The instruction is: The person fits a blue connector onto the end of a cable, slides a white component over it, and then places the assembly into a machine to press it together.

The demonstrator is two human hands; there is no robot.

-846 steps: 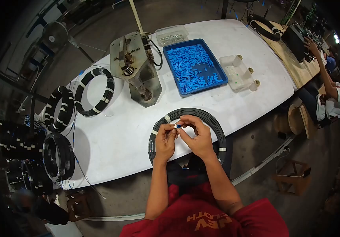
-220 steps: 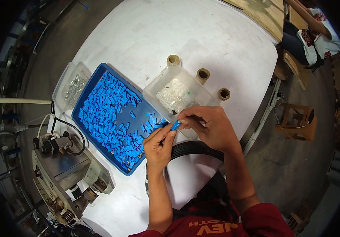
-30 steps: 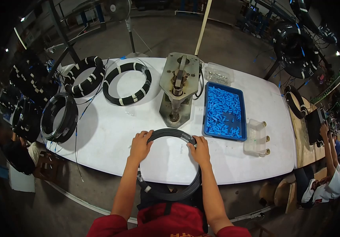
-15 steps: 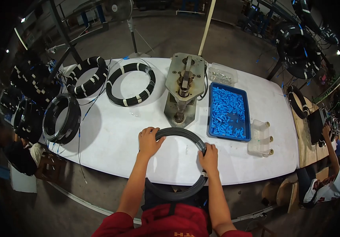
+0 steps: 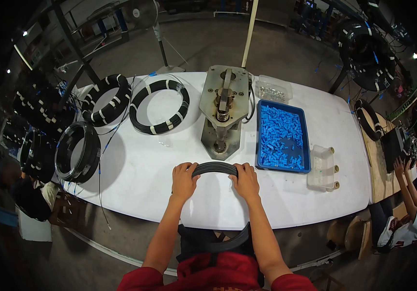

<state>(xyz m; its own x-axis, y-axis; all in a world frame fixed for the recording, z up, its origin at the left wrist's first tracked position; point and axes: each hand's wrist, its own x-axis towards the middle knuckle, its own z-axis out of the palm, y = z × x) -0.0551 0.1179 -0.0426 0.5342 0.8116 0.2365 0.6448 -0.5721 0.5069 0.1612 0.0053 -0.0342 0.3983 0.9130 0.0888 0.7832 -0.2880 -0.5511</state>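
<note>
In the lower middle of the frame, the left hand [image 5: 185,180] and the right hand [image 5: 245,182] are apart from each other, each clamped on a dark cable coil [image 5: 214,168], fingers curled over it and thumbs on its inner side. The coil's upper arc spans between them over the white table [image 5: 140,162]; its lower arc shows past the table's near edge, by the person's red shirt [image 5: 218,269]. Just above, at the centre, stands a metal press [image 5: 224,127]. Right of it sits a blue tray [image 5: 283,169] of small blue pieces [image 5: 278,127], with a clear box [image 5: 321,167] beside it and three tubes [image 5: 336,169] along that box's right side. Coils with white bands [image 5: 162,129] lie at the upper left. At the right edge, a co-worker [image 5: 414,225] reaches toward a black device [image 5: 392,145].
</note>
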